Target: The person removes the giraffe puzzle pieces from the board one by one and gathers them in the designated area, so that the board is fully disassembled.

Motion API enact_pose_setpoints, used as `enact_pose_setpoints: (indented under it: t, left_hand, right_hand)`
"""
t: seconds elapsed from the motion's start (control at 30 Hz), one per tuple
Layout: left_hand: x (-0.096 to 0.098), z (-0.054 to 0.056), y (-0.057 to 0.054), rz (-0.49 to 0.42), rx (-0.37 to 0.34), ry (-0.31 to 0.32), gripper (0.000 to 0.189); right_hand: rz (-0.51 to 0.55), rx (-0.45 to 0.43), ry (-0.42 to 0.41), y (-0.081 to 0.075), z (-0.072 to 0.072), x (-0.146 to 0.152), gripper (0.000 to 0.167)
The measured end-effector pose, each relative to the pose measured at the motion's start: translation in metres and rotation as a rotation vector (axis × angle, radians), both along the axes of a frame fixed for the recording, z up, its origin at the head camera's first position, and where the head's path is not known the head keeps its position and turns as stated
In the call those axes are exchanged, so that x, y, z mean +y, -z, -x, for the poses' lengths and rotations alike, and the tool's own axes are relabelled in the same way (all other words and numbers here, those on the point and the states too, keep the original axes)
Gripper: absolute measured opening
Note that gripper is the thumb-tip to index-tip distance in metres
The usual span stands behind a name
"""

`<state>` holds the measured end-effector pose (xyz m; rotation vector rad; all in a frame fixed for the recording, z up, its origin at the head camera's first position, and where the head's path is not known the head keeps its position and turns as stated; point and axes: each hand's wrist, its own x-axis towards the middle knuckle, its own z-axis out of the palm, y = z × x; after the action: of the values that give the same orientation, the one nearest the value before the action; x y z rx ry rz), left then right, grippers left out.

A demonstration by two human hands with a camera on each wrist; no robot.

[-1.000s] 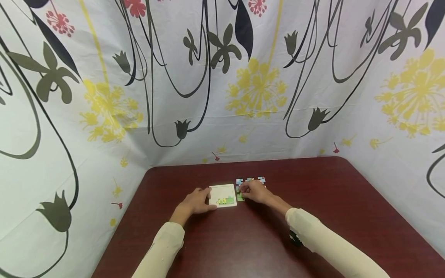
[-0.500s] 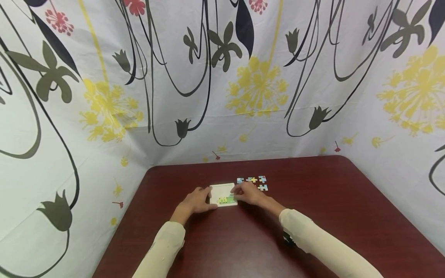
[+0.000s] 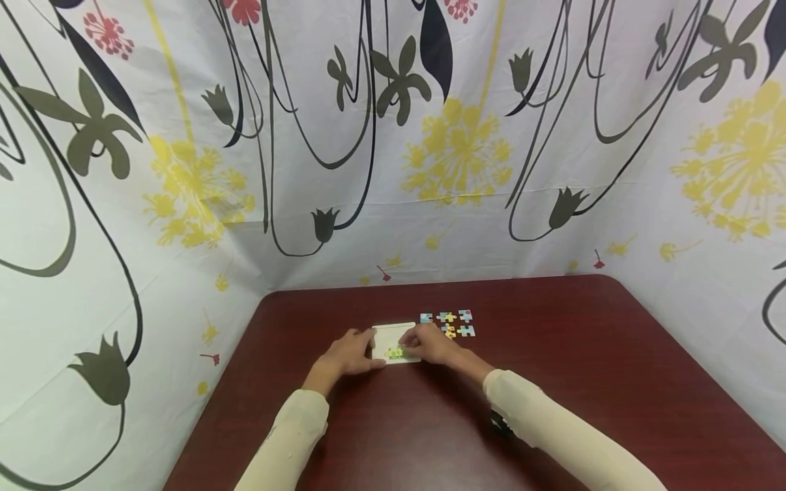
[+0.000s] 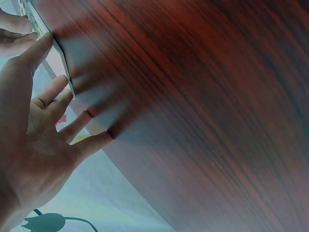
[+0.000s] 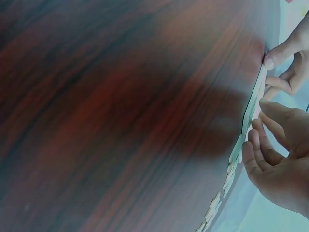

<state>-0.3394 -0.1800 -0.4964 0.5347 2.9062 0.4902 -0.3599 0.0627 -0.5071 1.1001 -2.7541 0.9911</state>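
Observation:
A white puzzle tray (image 3: 387, 335) lies flat on the table, with joined yellow and green puzzle pieces (image 3: 394, 353) along its near side. My left hand (image 3: 348, 353) holds the tray by its near left corner, thumb at the near edge and a finger at the left edge. In the left wrist view the other fingers (image 4: 91, 145) of that hand reach the tabletop. Over the right half of the tray, my right hand (image 3: 432, 344) pinches a puzzle piece between thumb and bent fingers. That piece is mostly hidden by the fingertips.
Several loose puzzle pieces (image 3: 447, 317), blue and yellow, lie just beyond and right of the tray. The dark red-brown table (image 3: 522, 327) ends at a patterned cloth (image 3: 393, 164) at the back and sides.
My right hand has moved left from the loose pieces onto the tray, carrying a green puzzle piece. The left hand stays at the tray's left side.

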Motion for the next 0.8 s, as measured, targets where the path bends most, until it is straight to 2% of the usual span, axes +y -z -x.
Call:
enact_pose_setpoints:
  t: [0.17,0.37,0.8]
  left_hand:
    - [0.0002,-0.0003,-0.0002,0.004,-0.005,0.001,0.047]
    - [0.0003,-0.0006,-0.0005,0.01,0.0,-0.001,0.048]
    - [0.0004,-0.0025,-0.0008,-0.001,0.002,-0.001,0.046]
  right_hand:
    - [-0.043,0.005,-0.025,0.0006,-0.0001,-0.0043,0.019]
    - [-0.082,-0.038,0.009,0.0002,-0.0003,-0.0066,0.019]
    - [-0.051,0.006,0.012,0.0,-0.0075,-0.0064,0.018]
